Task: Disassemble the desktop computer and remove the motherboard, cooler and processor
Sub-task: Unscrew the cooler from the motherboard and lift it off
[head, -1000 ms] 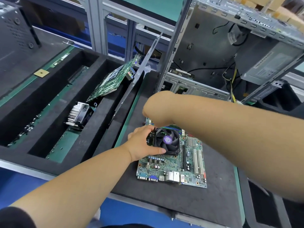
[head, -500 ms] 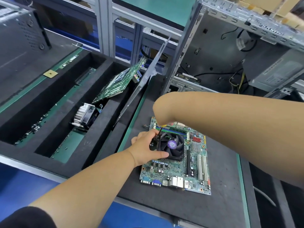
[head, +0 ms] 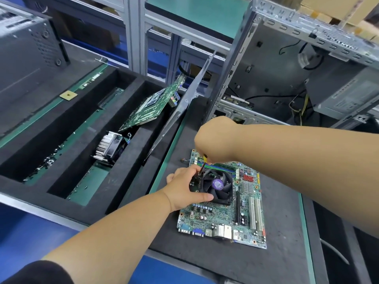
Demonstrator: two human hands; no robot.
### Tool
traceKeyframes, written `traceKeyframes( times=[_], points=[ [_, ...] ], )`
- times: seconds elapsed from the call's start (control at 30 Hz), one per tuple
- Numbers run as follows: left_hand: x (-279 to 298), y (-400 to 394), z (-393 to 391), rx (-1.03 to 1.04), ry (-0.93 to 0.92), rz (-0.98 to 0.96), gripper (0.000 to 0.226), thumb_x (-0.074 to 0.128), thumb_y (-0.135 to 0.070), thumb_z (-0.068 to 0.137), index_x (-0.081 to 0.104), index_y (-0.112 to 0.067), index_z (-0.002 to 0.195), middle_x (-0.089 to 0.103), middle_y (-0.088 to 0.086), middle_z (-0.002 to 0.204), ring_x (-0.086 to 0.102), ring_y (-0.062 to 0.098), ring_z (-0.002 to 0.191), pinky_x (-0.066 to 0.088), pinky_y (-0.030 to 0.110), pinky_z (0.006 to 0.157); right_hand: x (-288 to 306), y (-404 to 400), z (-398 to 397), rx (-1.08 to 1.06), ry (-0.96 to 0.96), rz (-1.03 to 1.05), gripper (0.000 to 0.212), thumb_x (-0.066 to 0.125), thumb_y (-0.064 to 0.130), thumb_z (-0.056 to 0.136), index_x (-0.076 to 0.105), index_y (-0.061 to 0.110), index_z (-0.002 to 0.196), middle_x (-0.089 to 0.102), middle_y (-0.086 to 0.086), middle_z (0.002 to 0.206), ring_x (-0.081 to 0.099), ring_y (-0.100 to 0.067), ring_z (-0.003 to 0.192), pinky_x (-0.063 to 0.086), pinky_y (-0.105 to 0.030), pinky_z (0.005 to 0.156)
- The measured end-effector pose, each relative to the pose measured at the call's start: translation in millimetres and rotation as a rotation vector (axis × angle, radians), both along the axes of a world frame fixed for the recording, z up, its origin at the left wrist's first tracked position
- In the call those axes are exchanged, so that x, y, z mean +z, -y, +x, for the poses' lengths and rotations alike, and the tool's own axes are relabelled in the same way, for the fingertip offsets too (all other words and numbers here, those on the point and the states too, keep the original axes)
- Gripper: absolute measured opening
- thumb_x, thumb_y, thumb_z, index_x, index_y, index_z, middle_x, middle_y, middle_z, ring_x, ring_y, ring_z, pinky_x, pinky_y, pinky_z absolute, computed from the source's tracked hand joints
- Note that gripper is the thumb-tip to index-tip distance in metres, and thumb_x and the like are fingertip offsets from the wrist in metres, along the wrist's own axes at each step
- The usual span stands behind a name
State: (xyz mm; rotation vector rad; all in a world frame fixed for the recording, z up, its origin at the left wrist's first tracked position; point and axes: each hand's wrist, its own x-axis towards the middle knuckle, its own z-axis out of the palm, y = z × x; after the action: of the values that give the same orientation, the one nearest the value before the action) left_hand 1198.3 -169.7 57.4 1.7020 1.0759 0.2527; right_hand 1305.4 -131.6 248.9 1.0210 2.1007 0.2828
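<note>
Unmoved, left hand (head: 185,188) grips cooler (head: 217,186), right hand (head: 213,140) grips screwdriver (head: 203,164); foam tray (head: 131,171) holds 1 heatsink (head: 109,147).

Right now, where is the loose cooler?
In the head view, the loose cooler lies at left in the black foam tray, below the tilted green board.

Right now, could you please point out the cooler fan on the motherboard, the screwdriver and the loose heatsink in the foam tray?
cooler fan (head: 217,184), head view, on its purple hub label.
screwdriver (head: 203,166), head view, on its dark shaft below the right hand.
loose heatsink (head: 106,145), head view, on its metal fins.
</note>
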Motion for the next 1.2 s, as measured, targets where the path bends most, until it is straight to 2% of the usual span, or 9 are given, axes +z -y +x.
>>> traceKeyframes(
  times=[0.13, 0.23, 0.37, 0.47, 0.7, 0.83, 0.93, 1.1, 1.2],
  points=[
    [-1.6, 0.7, -0.9, 0.005, -0.006, 0.012, 0.085, 0.067, -0.074, 0.058, 0.027, -0.054, 0.13, 0.028, -0.017, 0.122, 0.019, 0.016, 0.121, 0.026, 0.032, 0.097, -6.6, 5.7, -10.1, 0.166, 0.065, -0.059, 0.029, 0.057, 0.002, 0.081, 0.041, 0.012, 0.059, 0.045, 0.0, 0.061, 0.039, -0.02, 0.052, 0.033, -0.023, 0.05],
    [-0.1, 1.0, -1.5, 0.005, 0.0, 0.003, 0.082, 0.067, -0.074, 0.058, 0.029, -0.054, 0.128, 0.028, -0.018, 0.122, 0.02, 0.016, 0.122, 0.025, 0.032, 0.097, -8.6, 6.3, -11.2, 0.298, 0.119, -0.1, 0.009, 0.057, 0.006, 0.085, 0.063, 0.012, 0.082, 0.063, -0.002, 0.085, 0.058, -0.026, 0.072, 0.042, -0.029, 0.055],
    [5.3, -1.4, -5.9, -0.018, -0.034, 0.014, 0.087, 0.07, -0.072, 0.063, 0.029, -0.054, 0.137, 0.032, -0.014, 0.132, 0.017, 0.013, 0.119, 0.021, 0.03, 0.099, -1.7, 4.8, -5.3, 0.344, 0.113, -0.079, 0.021, 0.056, 0.006, 0.086, 0.066, 0.016, 0.103, 0.063, -0.003, 0.097, 0.061, -0.029, 0.087, 0.049, -0.032, 0.064],
    [13.7, -9.6, -15.0, 0.056, 0.039, 0.211, 0.048, 0.068, -0.066, 0.074, 0.05, -0.058, 0.118, 0.043, -0.022, 0.129, 0.025, 0.008, 0.124, 0.018, 0.028, 0.101, -2.7, 5.1, -6.3, 0.326, 0.101, -0.094, 0.024, 0.056, 0.009, 0.087, 0.066, 0.019, 0.106, 0.063, -0.001, 0.099, 0.062, -0.029, 0.088, 0.054, -0.035, 0.071],
    [60.0, -32.5, -11.1, 0.17, 0.587, -0.006, 0.03, 0.067, -0.007, 0.088, 0.068, -0.035, 0.098, 0.072, -0.018, 0.099, 0.062, -0.003, 0.099, 0.048, 0.02, 0.089, -2.8, 4.9, 12.1, -0.03, -0.45, -0.037, 0.031, 0.052, 0.032, 0.088, 0.046, 0.013, 0.112, 0.046, -0.006, 0.111, 0.044, -0.025, 0.075, 0.04, -0.037, 0.068],
    [67.2, -37.5, -0.5, 0.138, 0.518, 0.101, 0.035, 0.063, -0.005, 0.087, 0.063, -0.035, 0.068, 0.06, -0.027, 0.059, 0.052, -0.015, 0.056, 0.039, 0.0, 0.056, -5.1, 11.0, 19.4, -0.24, -0.814, -0.03, 0.027, 0.056, 0.02, 0.088, 0.048, 0.01, 0.111, 0.047, -0.007, 0.11, 0.046, -0.026, 0.087, 0.041, -0.041, 0.078],
    [67.8, -38.3, 2.4, 0.13, 0.518, 0.145, 0.039, 0.066, -0.006, 0.081, 0.063, -0.041, 0.064, 0.059, -0.027, 0.058, 0.053, -0.014, 0.057, 0.04, 0.003, 0.059, -5.3, 18.8, 14.4, -0.355, -1.044, 0.01, 0.026, 0.059, 0.02, 0.084, 0.05, 0.013, 0.107, 0.045, -0.004, 0.106, 0.047, -0.025, 0.094, 0.043, -0.042, 0.084],
    [71.9, -43.2, 0.0, 0.111, 0.572, 0.24, 0.016, 0.076, -0.026, 0.075, 0.071, -0.037, 0.085, 0.071, -0.001, 0.087, 0.067, 0.021, 0.085, 0.054, 0.044, 0.084, -8.8, 31.2, 25.1, -0.545, -0.777, 0.507, 0.028, 0.058, 0.048, 0.085, 0.049, 0.022, 0.088, 0.051, 0.004, 0.077, 0.051, -0.023, 0.078, 0.035, -0.032, 0.059],
    [70.9, -43.8, 1.1, 0.13, 0.499, 0.34, 0.017, 0.074, -0.04, 0.068, 0.058, -0.035, 0.073, 0.064, -0.008, 0.078, 0.061, 0.012, 0.077, 0.051, 0.028, 0.075, -13.3, 39.9, 24.0, -0.63, -0.902, 0.383, 0.027, 0.059, 0.045, 0.091, 0.045, 0.021, 0.092, 0.051, 0.002, 0.07, 0.052, -0.024, 0.071, 0.034, -0.033, 0.056]
  ],
)
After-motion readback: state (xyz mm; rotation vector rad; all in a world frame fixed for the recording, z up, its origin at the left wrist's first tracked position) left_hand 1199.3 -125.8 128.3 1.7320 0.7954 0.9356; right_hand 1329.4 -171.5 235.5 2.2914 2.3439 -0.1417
